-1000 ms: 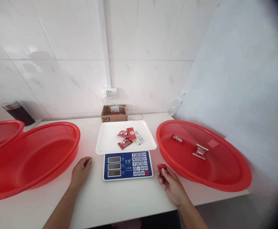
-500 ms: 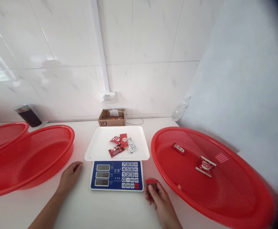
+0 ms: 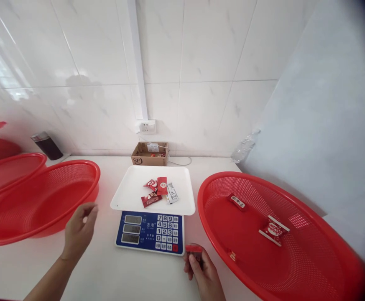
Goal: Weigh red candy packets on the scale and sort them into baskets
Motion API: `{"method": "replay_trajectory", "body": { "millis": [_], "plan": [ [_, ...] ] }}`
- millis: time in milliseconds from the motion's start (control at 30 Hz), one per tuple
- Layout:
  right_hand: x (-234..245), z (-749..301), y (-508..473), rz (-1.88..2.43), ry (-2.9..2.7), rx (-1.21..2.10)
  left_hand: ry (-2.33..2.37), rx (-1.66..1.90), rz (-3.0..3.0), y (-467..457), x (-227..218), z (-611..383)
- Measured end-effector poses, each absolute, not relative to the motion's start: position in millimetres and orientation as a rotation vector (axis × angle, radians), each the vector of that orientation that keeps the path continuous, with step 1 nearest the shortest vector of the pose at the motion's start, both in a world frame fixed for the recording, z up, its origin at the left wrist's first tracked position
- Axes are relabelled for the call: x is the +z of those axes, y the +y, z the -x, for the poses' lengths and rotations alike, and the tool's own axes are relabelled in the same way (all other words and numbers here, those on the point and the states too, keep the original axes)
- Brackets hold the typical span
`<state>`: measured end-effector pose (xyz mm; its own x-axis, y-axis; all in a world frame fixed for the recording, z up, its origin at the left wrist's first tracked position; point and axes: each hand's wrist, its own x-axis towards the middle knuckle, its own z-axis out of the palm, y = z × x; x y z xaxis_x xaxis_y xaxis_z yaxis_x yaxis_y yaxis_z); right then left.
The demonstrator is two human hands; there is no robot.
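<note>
My right hand [image 3: 202, 269] grips a small dark-red wrapped snack [image 3: 194, 249] between thumb and fingers, just beyond the lower right corner of the digital scale [image 3: 149, 246]. On the scale's white tray [image 3: 126, 196] several candy packets lie in a loose cluster: a dark-red packet [image 3: 151, 199], a bright red packet [image 3: 162, 185] and a silver packet [image 3: 171, 194] among them. To the scale's left, my left hand [image 3: 79, 228] is raised above the table by a red basket, its fingers curled in and thumb drawn close. Nothing shows in it.
A large red basket [image 3: 213, 225] at right holds a few wrapped snacks. Two red baskets [image 3: 91, 194] overlap on the left. Behind the scale stand a small cardboard box [image 3: 149, 161] and a power cord; a dark cup [image 3: 49, 146] and a clear plastic bottle [image 3: 245, 146] are against the wall.
My left hand has lifted from the table and moved left, nearer the red basket. My right hand, still holding the snack, has shifted slightly down. The camera view has turned a little left.
</note>
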<state>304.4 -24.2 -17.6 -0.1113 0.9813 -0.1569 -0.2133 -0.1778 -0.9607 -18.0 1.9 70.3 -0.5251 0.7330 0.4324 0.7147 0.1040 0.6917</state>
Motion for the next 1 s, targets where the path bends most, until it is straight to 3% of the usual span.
{"method": "replay_trajectory", "body": {
  "millis": [167, 400, 1000],
  "plan": [
    [-21, -304, -25, 1.16, -0.963, 1.444, 1.658, 0.901, -2.305, 61, 119, -48],
    [-30, -302, -23, 1.137, -0.946, 1.373, 1.262, 0.363, -2.598, 124, 115, -76],
    [-17, -295, -25, 1.149, -0.893, 1.288, 1.415, 0.438, -2.289, 130, 105, -51]
  ]
}}
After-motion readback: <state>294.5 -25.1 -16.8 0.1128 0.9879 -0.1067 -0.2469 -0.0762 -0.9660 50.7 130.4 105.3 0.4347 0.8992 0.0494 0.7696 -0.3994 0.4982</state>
